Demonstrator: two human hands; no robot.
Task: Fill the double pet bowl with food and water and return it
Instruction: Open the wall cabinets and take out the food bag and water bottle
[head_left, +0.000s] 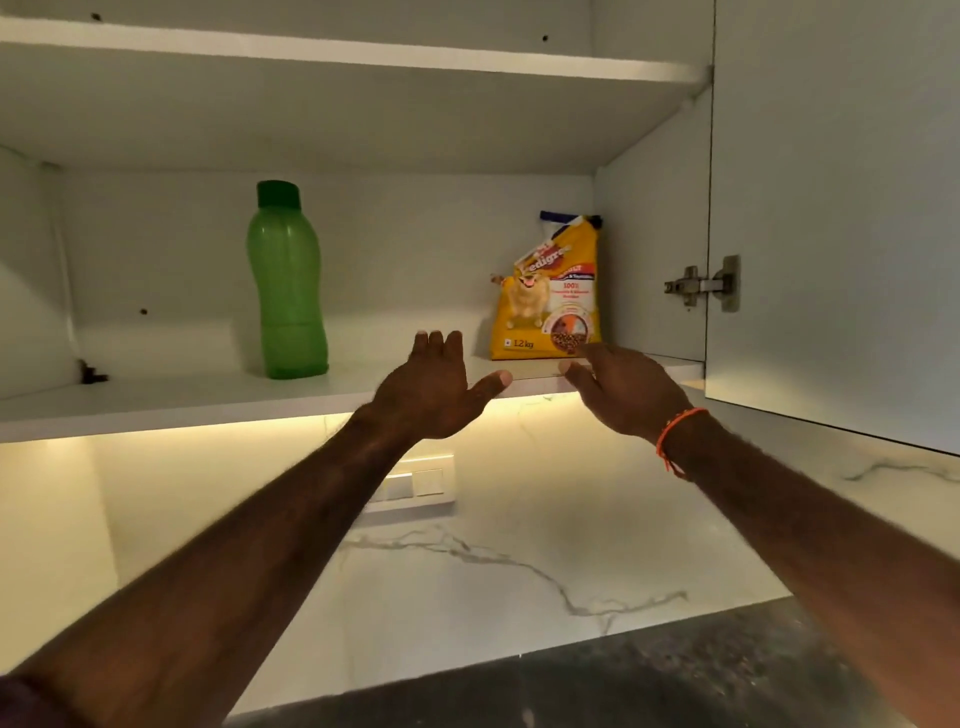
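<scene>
Fingers spread and empty, both the left hand (434, 387) and right hand (621, 392) near the yellow dog-food bag (550, 301); soft, likely hefty, so grip both sides low.

food bag (549, 296) small print unreadable, corner hidden
</scene>
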